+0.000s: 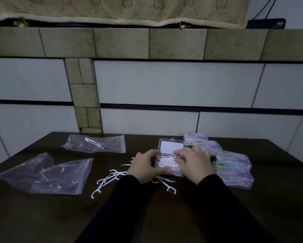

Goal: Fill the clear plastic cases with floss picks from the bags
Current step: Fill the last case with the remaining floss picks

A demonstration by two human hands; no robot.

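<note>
1. Bags, two, clear and limp, lie flat at left of the table; they look nearly empty.
2. Picks lie loose near centre: light, springy, likely to snag; best pinched by the handles.
3. Left hand steadies the open case by its side wall.
4. Right hand presses picks into the case, fingers curled.
5. Filled cases are stacked at right.

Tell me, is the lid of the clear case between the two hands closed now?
No. The lid of the clear case stands open behind the white floss picks that fill it.
</note>
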